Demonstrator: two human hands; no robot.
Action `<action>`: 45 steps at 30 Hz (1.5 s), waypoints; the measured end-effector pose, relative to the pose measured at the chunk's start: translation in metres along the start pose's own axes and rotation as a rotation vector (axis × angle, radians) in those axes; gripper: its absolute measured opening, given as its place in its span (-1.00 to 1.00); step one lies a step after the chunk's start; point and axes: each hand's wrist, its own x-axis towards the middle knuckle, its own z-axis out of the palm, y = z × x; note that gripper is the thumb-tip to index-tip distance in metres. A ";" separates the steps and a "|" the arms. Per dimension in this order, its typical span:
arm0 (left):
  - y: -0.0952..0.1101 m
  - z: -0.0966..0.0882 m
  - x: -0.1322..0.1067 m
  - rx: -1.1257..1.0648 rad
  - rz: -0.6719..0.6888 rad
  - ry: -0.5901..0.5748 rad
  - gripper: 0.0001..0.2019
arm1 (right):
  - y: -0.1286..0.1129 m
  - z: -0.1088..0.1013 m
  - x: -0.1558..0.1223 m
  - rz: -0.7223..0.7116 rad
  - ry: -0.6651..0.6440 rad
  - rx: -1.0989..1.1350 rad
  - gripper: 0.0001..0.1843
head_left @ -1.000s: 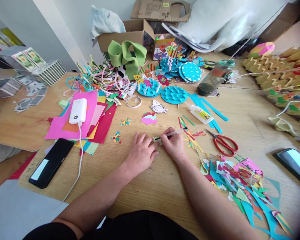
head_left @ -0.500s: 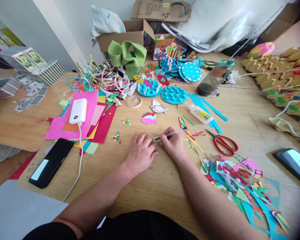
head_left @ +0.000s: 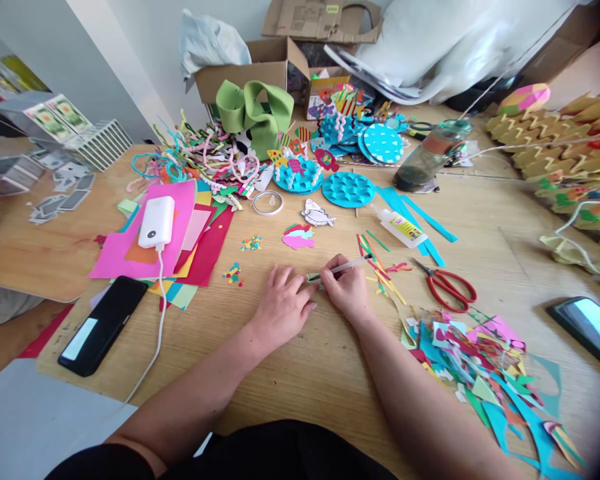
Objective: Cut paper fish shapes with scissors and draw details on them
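Note:
My right hand (head_left: 347, 290) is closed round a pen (head_left: 347, 265) with a clear barrel, its tip slanting down to the left. Under the tip is a small pale green paper piece (head_left: 313, 277), mostly covered by my fingers. My left hand (head_left: 283, 303) lies with its fingers stretched on the table, the fingertips at the edge of that piece. Just beyond the hands lie a pink paper fish (head_left: 299, 241) and a white fish cutout (head_left: 318, 213) with drawn outlines. Tiny coloured paper dots (head_left: 233, 273) sit to the left, thin paper strips (head_left: 380, 267) to the right.
Red-handled scissors (head_left: 450, 288), a glue bottle (head_left: 403, 228) and a heap of paper scraps (head_left: 485, 367) are on the right. At left are coloured sheets (head_left: 207, 257), a white power bank (head_left: 157, 222) and a phone (head_left: 103, 327). A glass jar (head_left: 433, 157) stands behind. Another person's hand shows far left.
My hands and the pen stay almost in place. The other person's hand at the far left has shifted slightly.

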 end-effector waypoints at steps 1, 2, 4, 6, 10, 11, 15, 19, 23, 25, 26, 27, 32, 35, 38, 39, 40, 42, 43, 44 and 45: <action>0.000 0.000 0.000 0.002 0.001 0.001 -0.67 | -0.001 0.000 0.000 -0.008 -0.006 0.002 -0.90; 0.000 0.000 0.000 0.003 0.001 0.003 -0.67 | -0.001 0.000 0.000 -0.016 -0.013 0.005 -0.90; 0.000 0.001 0.000 0.006 0.002 0.001 -0.67 | -0.001 0.000 0.000 -0.025 -0.025 0.013 -0.90; -0.001 0.002 0.000 0.004 0.003 0.002 -0.67 | 0.000 0.000 0.001 -0.019 -0.026 0.019 -0.91; -0.001 0.002 -0.001 -0.001 0.006 0.010 -0.67 | 0.003 0.000 0.001 0.014 -0.014 0.009 -0.92; -0.001 0.002 -0.001 -0.002 0.007 0.011 -0.67 | 0.003 0.000 0.001 0.014 -0.009 0.003 -0.92; -0.001 0.002 -0.001 -0.004 0.004 0.009 -0.67 | 0.002 0.001 0.000 -0.011 -0.004 -0.008 -0.91; 0.000 0.001 0.000 -0.001 0.003 0.001 -0.68 | 0.002 0.000 0.000 -0.022 -0.025 0.004 -0.90; 0.000 0.001 0.001 -0.004 0.000 -0.004 -0.68 | 0.002 0.000 0.000 -0.010 -0.014 0.011 -0.91; 0.000 0.001 0.001 -0.006 0.000 0.001 -0.67 | 0.002 0.000 0.000 -0.014 -0.013 0.008 -0.91; 0.000 0.001 0.000 -0.006 0.000 0.003 -0.67 | 0.002 0.000 0.000 -0.019 -0.015 0.008 -0.91; 0.000 0.001 0.000 -0.006 0.001 0.004 -0.67 | 0.001 0.000 0.000 -0.024 -0.019 0.009 -0.91; -0.001 0.001 0.000 -0.007 -0.002 0.002 -0.68 | 0.002 0.000 0.000 0.010 -0.019 0.021 -0.91; 0.000 0.001 0.000 -0.009 0.001 0.005 -0.68 | 0.003 -0.001 0.000 0.038 0.014 0.012 -0.91; -0.001 0.001 0.000 -0.008 0.005 0.009 -0.67 | 0.003 -0.001 0.000 0.036 0.023 0.000 -0.91; -0.001 0.001 0.000 -0.007 0.005 0.009 -0.67 | 0.003 -0.001 0.000 0.033 0.023 -0.002 -0.91; -0.001 0.001 0.000 -0.008 0.006 0.011 -0.67 | 0.003 0.000 0.000 0.030 0.023 -0.005 -0.91; -0.001 0.002 0.000 -0.009 0.006 0.015 -0.68 | 0.002 0.000 0.000 0.028 0.025 -0.012 -0.90; -0.001 0.001 0.000 -0.009 0.006 0.016 -0.68 | 0.002 0.000 0.000 0.028 0.025 -0.014 -0.90; -0.001 0.001 0.000 -0.010 0.006 0.016 -0.68 | 0.002 0.000 0.000 0.028 0.023 -0.015 -0.90; 0.000 0.001 0.000 -0.011 0.006 0.016 -0.68 | 0.001 0.000 0.000 0.027 0.019 -0.015 -0.90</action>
